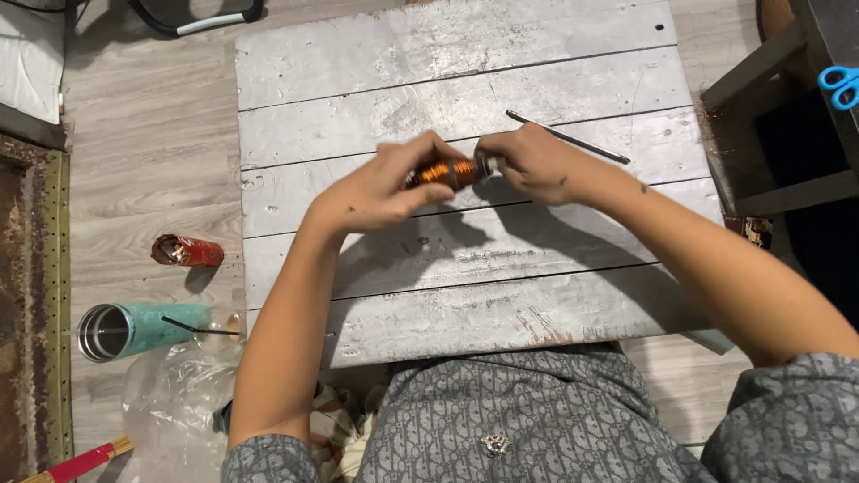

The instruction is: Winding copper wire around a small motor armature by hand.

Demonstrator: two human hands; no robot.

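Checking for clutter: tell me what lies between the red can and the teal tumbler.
Only bare wood floor separates the red can from the teal tumbler, in the head view.

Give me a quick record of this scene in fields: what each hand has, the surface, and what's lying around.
left hand: left hand grips the copper coil at its left end
right hand: right hand holds the coil's right end
surface: grey board of planks, on a wooden floor
on the board: thin dark rod, beyond the right hand
floor, left: red can on its side, teal tumbler on its side, clear plastic bag
upper right: blue scissors
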